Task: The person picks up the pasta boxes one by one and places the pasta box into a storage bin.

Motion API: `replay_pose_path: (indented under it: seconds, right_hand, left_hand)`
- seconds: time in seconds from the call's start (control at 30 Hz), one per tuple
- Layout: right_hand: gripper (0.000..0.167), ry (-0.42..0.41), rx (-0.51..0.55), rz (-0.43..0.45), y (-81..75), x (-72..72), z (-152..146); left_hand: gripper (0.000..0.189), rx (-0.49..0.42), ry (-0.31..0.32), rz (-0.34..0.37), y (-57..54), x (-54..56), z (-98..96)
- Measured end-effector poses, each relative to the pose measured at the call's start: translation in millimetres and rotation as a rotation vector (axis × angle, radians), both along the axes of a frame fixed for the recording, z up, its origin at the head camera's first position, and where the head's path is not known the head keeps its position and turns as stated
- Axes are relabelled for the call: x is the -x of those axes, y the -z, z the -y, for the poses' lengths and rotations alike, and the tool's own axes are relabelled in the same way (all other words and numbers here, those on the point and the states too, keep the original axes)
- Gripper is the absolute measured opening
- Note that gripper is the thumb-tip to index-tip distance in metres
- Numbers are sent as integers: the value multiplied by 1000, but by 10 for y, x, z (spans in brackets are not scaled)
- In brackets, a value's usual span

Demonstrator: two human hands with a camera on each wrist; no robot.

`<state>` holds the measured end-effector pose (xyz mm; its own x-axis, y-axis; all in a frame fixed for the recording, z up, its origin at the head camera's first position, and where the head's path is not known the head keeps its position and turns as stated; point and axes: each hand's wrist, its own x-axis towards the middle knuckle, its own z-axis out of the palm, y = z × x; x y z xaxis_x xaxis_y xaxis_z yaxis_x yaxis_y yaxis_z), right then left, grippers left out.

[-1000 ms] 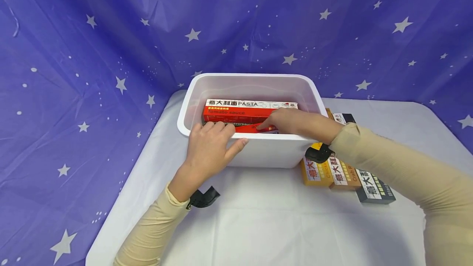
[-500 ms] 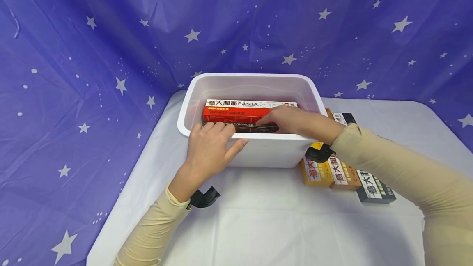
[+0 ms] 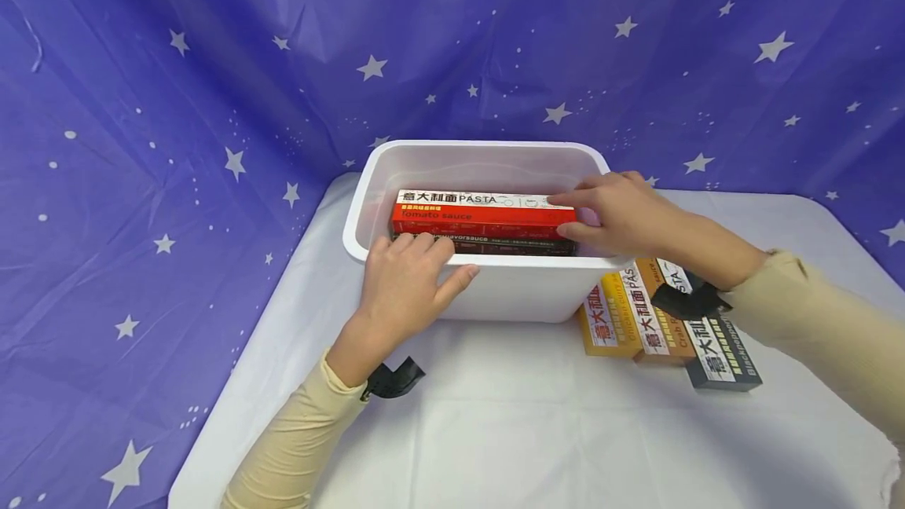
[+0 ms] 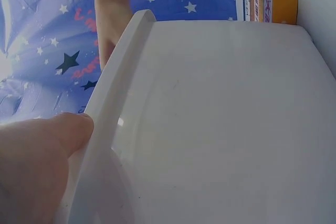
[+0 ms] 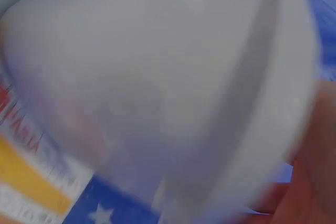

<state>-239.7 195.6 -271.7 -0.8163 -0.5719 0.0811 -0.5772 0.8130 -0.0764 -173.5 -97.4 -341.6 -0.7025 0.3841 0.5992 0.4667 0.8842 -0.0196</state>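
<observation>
A white plastic storage bin [image 3: 519, 289] stands on the table. Inside lie a red tomato sauce pasta box [image 3: 481, 214] and, nearer me, a dark pasta box [image 3: 516, 244]. My left hand [image 3: 403, 285] grips the bin's front rim, fingers hooked over it and thumb on the outside; the left wrist view shows the thumb [image 4: 76, 129] at the rim. My right hand [image 3: 622, 210] is over the bin's right side with fingers extended and holding nothing; its fingertips appear near the red box's right end, though contact cannot be told. The right wrist view is blurred.
Right of the bin, a yellow pasta box [image 3: 610, 320], an orange-brown pasta box [image 3: 657, 320] and a black pasta box [image 3: 721, 360] lie side by side on the white-covered table [image 3: 509, 430]. A purple star-patterned curtain [image 3: 452, 38] rises behind.
My right hand has lifted off the dark box and moved right, toward the bin's right rim. A red flap or face seen earlier beside the dark box no longer shows. My left hand has stayed put.
</observation>
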Motion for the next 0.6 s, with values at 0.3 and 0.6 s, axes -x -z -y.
replay_pose_path:
  seconds: [0.3, 0.6]
  right_hand:
    - [62, 262, -22, 19, 86, -273, -839]
    - [69, 419, 50, 72, 625, -580, -1482]
  left_hand:
    - [42, -9, -1, -17, 0, -1, -9]
    - [42, -7, -5, 6, -6, -10, -7]
